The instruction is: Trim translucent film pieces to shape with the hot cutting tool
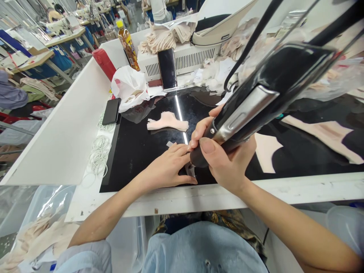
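My right hand (227, 159) is wrapped around a black handheld tool (244, 102) with a silver lever and cords rising from its top. The tool is tilted, its lower end just over the black work surface. My left hand (170, 163) lies nearly flat on that surface, fingers stretched out beside the tool's lower end. A small translucent piece (190, 171) shows between the left thumb and fingers, partly hidden by the tool. Beyond the left hand lies a pale pink fabric piece (167, 122). Another fabric piece (266, 151) sits just right of my right hand.
A long fabric piece (327, 136) lies at the right. Pale rings (98, 155) and a black phone (111, 111) are along the left side. At the back stand a white plastic bag (130, 85), an upright phone (167, 68) and a bottle (127, 45). A white panel (57, 140) edges the left.
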Demonstrator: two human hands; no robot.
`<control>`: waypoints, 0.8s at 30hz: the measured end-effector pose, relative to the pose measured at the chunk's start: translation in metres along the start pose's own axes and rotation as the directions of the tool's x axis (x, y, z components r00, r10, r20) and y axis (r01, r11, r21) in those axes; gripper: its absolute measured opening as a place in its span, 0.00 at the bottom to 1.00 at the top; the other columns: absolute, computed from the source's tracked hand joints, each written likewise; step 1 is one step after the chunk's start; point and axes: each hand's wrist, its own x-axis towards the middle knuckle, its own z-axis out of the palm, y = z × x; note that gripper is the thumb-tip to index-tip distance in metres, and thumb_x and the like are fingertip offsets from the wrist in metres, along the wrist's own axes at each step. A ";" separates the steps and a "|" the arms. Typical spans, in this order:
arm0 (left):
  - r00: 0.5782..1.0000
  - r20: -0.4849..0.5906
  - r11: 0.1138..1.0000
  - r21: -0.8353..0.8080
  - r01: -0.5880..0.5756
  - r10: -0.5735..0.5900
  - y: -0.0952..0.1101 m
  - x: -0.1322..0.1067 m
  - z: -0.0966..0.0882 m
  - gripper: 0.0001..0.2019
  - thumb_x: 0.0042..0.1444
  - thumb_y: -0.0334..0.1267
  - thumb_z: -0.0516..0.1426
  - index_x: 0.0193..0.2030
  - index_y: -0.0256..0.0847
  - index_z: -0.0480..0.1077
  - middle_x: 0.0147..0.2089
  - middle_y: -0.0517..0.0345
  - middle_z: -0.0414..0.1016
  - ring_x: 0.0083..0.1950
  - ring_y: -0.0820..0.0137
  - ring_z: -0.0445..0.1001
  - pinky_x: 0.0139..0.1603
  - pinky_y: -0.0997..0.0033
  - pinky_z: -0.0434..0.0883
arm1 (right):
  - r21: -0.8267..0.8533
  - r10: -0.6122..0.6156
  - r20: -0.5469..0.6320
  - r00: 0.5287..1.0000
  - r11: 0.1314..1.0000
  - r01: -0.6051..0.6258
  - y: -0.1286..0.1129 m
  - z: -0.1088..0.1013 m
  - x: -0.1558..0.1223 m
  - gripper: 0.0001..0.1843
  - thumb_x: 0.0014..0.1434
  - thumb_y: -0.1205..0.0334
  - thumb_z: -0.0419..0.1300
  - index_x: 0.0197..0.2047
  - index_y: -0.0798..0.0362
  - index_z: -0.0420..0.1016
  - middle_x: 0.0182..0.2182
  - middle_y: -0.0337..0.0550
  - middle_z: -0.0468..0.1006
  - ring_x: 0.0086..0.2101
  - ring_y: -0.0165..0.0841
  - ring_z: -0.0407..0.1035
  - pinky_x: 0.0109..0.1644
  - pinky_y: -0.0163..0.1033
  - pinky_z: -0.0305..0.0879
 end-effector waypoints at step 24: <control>0.999 0.042 0.999 0.038 0.018 -0.019 0.001 -0.004 -0.006 0.26 0.61 0.51 0.63 0.63 0.46 0.65 0.73 0.47 0.61 0.75 0.58 0.58 0.76 0.45 0.52 | 0.064 -0.102 -0.091 0.991 0.992 0.108 0.004 -0.020 0.030 0.18 0.54 0.56 0.72 0.47 0.43 0.73 0.29 0.35 0.75 0.22 0.30 0.69 0.25 0.41 0.70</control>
